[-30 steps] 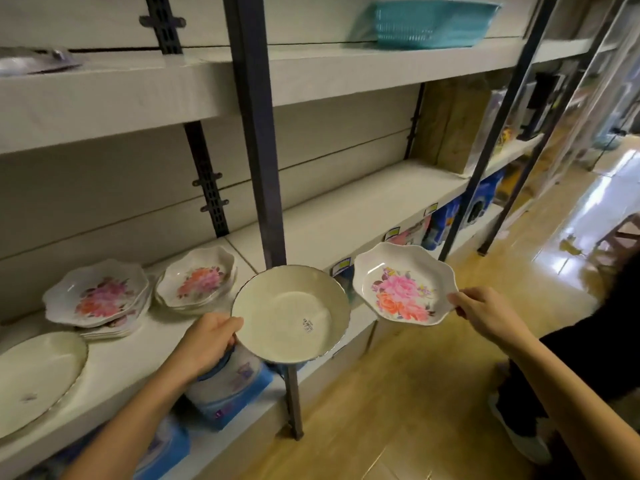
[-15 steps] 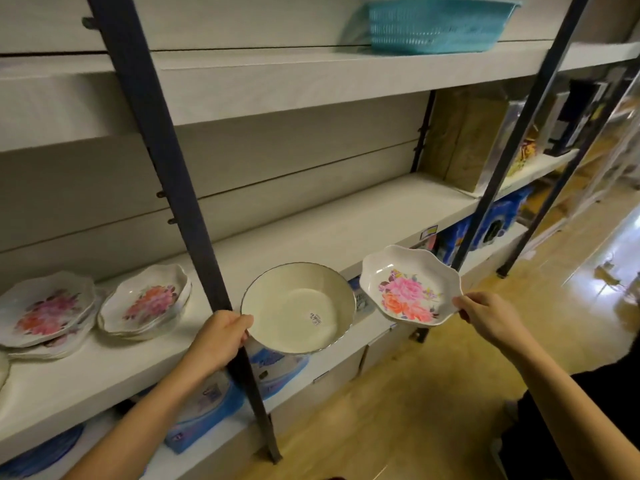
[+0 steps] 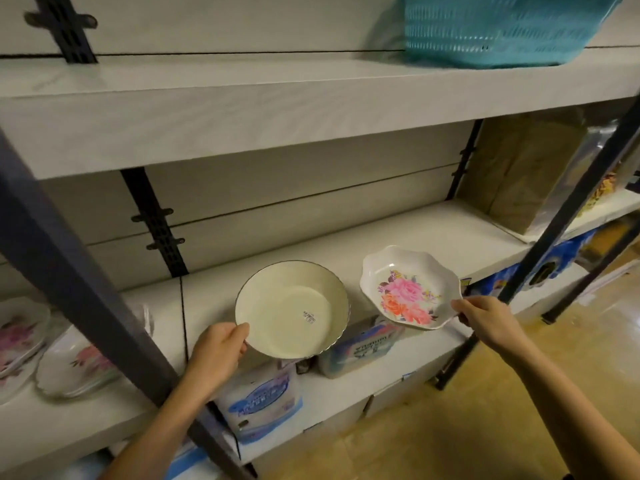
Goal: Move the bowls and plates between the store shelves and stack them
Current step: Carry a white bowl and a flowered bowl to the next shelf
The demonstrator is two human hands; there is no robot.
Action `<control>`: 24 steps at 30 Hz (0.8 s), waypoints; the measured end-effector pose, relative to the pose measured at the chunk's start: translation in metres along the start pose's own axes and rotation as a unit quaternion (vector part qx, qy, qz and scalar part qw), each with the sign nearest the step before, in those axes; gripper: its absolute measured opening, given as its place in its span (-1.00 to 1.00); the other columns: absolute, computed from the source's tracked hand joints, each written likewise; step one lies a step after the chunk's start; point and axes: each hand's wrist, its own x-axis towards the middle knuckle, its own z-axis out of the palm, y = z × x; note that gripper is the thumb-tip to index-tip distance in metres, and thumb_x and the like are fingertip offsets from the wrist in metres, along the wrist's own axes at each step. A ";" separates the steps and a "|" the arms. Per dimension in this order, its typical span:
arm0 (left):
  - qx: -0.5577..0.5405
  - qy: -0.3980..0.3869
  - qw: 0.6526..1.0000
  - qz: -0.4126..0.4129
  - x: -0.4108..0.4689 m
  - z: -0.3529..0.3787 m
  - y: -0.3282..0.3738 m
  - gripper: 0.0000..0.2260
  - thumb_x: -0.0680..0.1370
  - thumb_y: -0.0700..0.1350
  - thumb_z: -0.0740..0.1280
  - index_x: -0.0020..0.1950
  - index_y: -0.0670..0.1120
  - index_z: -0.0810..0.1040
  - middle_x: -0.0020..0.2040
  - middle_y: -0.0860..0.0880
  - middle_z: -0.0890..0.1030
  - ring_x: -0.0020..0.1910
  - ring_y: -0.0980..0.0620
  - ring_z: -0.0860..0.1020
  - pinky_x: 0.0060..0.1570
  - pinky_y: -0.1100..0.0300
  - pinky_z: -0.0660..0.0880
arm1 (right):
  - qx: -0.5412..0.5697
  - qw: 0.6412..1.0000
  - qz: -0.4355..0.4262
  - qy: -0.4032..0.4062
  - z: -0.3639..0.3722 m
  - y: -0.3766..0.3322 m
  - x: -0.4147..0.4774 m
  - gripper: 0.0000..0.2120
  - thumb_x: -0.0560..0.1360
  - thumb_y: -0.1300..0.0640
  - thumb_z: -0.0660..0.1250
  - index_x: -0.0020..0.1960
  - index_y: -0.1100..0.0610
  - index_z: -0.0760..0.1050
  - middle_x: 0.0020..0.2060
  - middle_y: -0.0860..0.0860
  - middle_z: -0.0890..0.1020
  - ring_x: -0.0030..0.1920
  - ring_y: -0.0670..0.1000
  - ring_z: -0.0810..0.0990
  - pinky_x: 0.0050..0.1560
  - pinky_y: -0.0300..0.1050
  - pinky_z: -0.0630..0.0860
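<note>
Held in the left hand (image 3: 218,355): a plain cream bowl (image 3: 292,310) with a dark rim and a small sticker on its inner base, gripped at its near-left edge, thumb over the rim. Tilted towards the camera and carried in the air above the front edge of the middle shelf (image 3: 398,237), not resting on it.

Held in the right hand (image 3: 485,318): a white scalloped bowl (image 3: 410,289) printed with pink and orange flowers, pinched at its right edge, fingers closed on the rim. Also tilted and off the shelf, just beside the cream bowl without touching it.

Stretch of middle shelf behind both bowls bare. Further left on the same shelf, past a dark slanting post (image 3: 69,271), blurred stacks of flowered dishes (image 3: 79,362), resting flat, well apart from the two bowls in hand.

On the upper shelf (image 3: 242,109), a turquoise basket (image 3: 502,29) at the right. At the right end of the middle shelf, a brown wrapped package (image 3: 519,174) standing upright against the back wall.

On the lowest shelf, under the bowls, blue and white wrapped packs (image 3: 263,403), lettering too blurred to read. Wooden floor (image 3: 450,427) below the right forearm.
</note>
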 end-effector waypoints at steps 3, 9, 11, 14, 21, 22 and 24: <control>-0.020 0.023 0.999 -0.026 0.021 0.007 -0.002 -0.64 0.57 -0.18 0.19 -0.44 -0.15 0.37 -0.51 -0.02 0.31 -0.48 0.04 0.26 -0.42 0.17 0.18 | -0.003 1.000 -0.016 -0.023 0.009 -0.001 0.036 -0.66 0.56 0.08 0.19 -0.12 0.33 0.59 -0.18 0.20 0.64 -0.11 0.23 0.58 0.07 0.19 0.49; -0.065 0.087 0.988 -0.109 0.061 0.024 -0.009 -0.67 0.56 -0.19 0.20 -0.41 -0.17 0.38 -0.46 -0.05 0.34 -0.47 0.03 0.26 -0.44 0.22 0.17 | -0.054 0.993 -0.061 -0.090 0.033 -0.007 0.111 -0.62 0.54 0.10 0.21 -0.45 0.10 0.45 -0.47 0.00 0.50 -0.38 0.05 0.42 -0.32 -0.09 0.30; -0.065 0.109 0.984 -0.129 0.076 0.029 -0.011 -0.67 0.56 -0.20 0.20 -0.42 -0.17 0.38 -0.48 -0.05 0.33 -0.49 0.02 0.25 -0.45 0.22 0.16 | -0.061 0.989 -0.076 -0.108 0.038 -0.013 0.134 -0.62 0.52 0.11 0.21 -0.47 0.09 0.44 -0.48 0.01 0.50 -0.39 0.04 0.42 -0.33 -0.10 0.30; -0.060 0.136 0.976 -0.159 0.097 0.038 -0.017 -0.67 0.56 -0.21 0.19 -0.43 -0.17 0.37 -0.48 -0.07 0.34 -0.49 0.00 0.26 -0.42 0.20 0.15 | -0.075 0.984 -0.100 -0.129 0.043 -0.021 0.161 -0.60 0.51 0.13 0.20 -0.51 0.07 0.38 -0.48 0.03 0.50 -0.41 0.03 0.40 -0.36 -0.13 0.30; -0.013 0.192 0.963 -0.190 0.132 0.052 -0.025 -0.63 0.55 -0.21 0.20 -0.48 -0.16 0.37 -0.49 -0.10 0.38 -0.43 -0.04 0.33 -0.33 0.14 0.21 | -0.105 0.971 -0.137 -0.163 0.051 -0.026 0.207 -0.59 0.53 0.12 0.18 -0.50 0.06 0.39 -0.43 0.03 0.54 -0.33 0.08 0.46 -0.34 -0.15 0.34; -0.010 0.193 0.961 -0.195 0.135 0.055 -0.025 -0.63 0.55 -0.21 0.20 -0.48 -0.16 0.37 -0.49 -0.10 0.38 -0.40 -0.05 0.35 -0.29 0.14 0.23 | -0.108 0.970 -0.141 -0.166 0.053 -0.027 0.212 -0.59 0.53 0.12 0.18 -0.49 0.06 0.40 -0.40 0.05 0.55 -0.32 0.09 0.47 -0.33 -0.15 0.34; 0.002 0.195 0.960 -0.199 0.141 0.058 -0.028 -0.62 0.55 -0.22 0.20 -0.49 -0.16 0.37 -0.48 -0.09 0.39 -0.34 -0.07 0.39 -0.23 0.13 0.26 | -0.115 0.967 -0.146 -0.172 0.056 -0.028 0.220 -0.60 0.53 0.13 0.17 -0.48 0.06 0.40 -0.36 0.09 0.57 -0.32 0.08 0.47 -0.34 -0.16 0.34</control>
